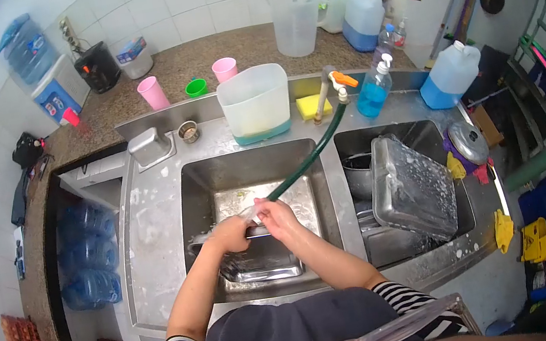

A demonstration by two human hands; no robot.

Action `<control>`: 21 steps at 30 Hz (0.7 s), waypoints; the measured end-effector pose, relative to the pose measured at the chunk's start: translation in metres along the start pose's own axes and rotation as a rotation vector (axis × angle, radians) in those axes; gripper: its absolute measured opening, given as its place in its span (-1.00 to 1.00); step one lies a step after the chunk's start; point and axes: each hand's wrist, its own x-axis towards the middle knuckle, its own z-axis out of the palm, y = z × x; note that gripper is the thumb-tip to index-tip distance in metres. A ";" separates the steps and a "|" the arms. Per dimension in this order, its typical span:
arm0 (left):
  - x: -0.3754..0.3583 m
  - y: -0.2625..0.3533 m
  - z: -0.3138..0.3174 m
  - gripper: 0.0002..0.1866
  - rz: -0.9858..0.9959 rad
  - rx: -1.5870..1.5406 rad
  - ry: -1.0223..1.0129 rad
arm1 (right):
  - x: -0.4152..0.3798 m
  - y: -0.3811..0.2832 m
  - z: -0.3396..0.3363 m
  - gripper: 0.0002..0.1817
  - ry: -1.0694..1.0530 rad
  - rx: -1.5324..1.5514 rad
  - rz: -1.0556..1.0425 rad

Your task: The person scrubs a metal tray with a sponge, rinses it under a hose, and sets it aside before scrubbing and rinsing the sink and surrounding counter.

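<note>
Over the left basin of the steel sink (152, 223), my right hand (276, 217) is closed around the lower end of a green hose (311, 158), which runs up to the tap with the orange handle (343, 79). Beside it, my left hand (230, 235) grips the rim of a metal pan (267, 262) tilted in the basin. Some clear water or plastic shows between the hands; I cannot tell which.
In the right basin lean a soapy metal tray (412, 190) and a dark pot (359, 176). Behind the left basin stands a translucent container (255, 105), with a yellow sponge (314, 106) and a blue soap bottle (373, 90) to its right.
</note>
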 end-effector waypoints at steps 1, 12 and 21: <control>0.000 -0.004 0.004 -0.56 -0.013 -0.002 0.012 | 0.000 0.002 0.000 -0.77 0.013 -0.029 -0.056; -0.071 -0.002 0.041 -0.56 -0.041 -0.178 0.420 | 0.048 -0.010 -0.002 -0.64 0.312 0.217 0.229; -0.169 0.028 0.008 -0.45 -0.179 -0.366 0.836 | 0.079 0.006 -0.093 -0.76 -0.012 -0.082 0.102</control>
